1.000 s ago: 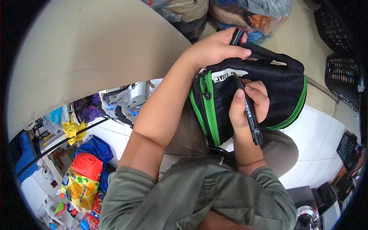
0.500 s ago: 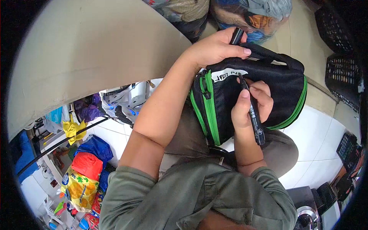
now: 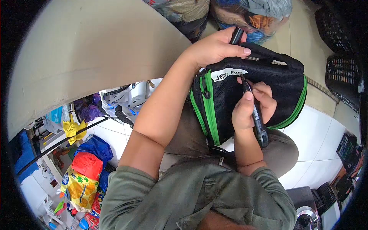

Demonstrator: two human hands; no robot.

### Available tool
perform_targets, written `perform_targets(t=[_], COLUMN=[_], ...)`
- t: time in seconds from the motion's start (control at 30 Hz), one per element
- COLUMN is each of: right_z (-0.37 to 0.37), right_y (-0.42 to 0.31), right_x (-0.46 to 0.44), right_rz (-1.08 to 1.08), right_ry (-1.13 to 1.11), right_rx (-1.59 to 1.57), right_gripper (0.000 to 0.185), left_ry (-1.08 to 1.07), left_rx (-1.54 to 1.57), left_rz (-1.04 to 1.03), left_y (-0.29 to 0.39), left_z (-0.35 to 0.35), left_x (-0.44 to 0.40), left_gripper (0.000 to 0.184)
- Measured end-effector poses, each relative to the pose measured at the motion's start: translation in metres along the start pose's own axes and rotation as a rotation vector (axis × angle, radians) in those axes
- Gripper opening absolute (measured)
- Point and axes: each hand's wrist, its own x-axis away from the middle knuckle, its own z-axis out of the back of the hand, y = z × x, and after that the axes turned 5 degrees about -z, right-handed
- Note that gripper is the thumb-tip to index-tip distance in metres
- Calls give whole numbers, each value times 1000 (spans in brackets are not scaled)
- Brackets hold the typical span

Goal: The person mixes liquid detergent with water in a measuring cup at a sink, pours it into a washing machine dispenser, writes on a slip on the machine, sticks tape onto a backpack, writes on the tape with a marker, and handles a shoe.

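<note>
A black bag [image 3: 226, 99] with green zippers rests on my lap, a white label [image 3: 226, 74] with black handwriting along its upper edge. My left hand [image 3: 216, 48] holds a black marker cap [image 3: 237, 35] and presses on the bag's top beside its handle. My right hand [image 3: 255, 105] is closed around a black marker [image 3: 260, 120]. The marker's tip is at the right end of the label, where the last letters stand.
Full plastic bags [image 3: 253, 17] lie beyond the black bag. Black baskets [image 3: 342, 73] stand at the right. A large beige panel [image 3: 96, 46] fills the upper left. Colourful packages [image 3: 80, 188] are at the lower left.
My right hand and the marker have moved slightly right along the label, and more letters show there. My left hand has stayed in place.
</note>
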Motion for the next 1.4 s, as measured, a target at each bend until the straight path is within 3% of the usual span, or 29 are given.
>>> perform_targets(t=[0.1, 0.23, 0.3, 0.33, 0.37, 0.43, 0.5, 0.57, 0.63, 0.7, 0.8, 0.97, 1.1, 1.4], right_z=[0, 13, 21, 26, 31, 41, 52, 56, 60, 56, 53, 56, 56, 63], right_y=[-13, -35, -48, -52, -61, -79, -103, -125, -129, -143, -153, -161, -171, -174], right_x=[-10, -28, -39, -41, -44, -47, -43, -39, -24, -7, 18, 36, 40, 39], right_rz=[-64, -123, -146, -212, -247, -268, -328, -463, -447, -510, -579, -725, -778, -844], right_ry=[86, 290, 335, 346, 385, 376, 341, 247, 198, 196, 45, -123, -147, -347], right_rx=[-193, -177, -148, -207, -205, -280, -317, -518, -503, -478, -571, -676, -701, -556], right_gripper=[17, 13, 10, 19, 19, 18, 17, 17, 18, 17, 13, 9, 9, 10], left_ry=[-6, 51, 158, 196, 283, 463, 472, 399, 436, 388, 333, 203, 167, 44], left_rx=[-45, -54, -73, -95, 206, -245, -265, -188, -156, -20, -54, -70, 162, -22], left_rz=[8, -24, -29, -37, -46, -321, -486, -506, -486, -373, -203, -157, -236, -166], left_y=[2, 2, 4, 5, 12, 30, 58, 70, 66, 53, 37, 32, 33, 34], left_z=[0, -8, -8, -5, -13, -19, -36, -53, -75, -90, -105, -118, -127, -126], left_x=[-1, -1, 1, 2, 7, 31, 66, 105, 141, 169, 196, 219, 222, 229], left_gripper=[28, 22, 28, 37, 40, 40, 29, 25, 20, 21, 23, 33, 31, 23])
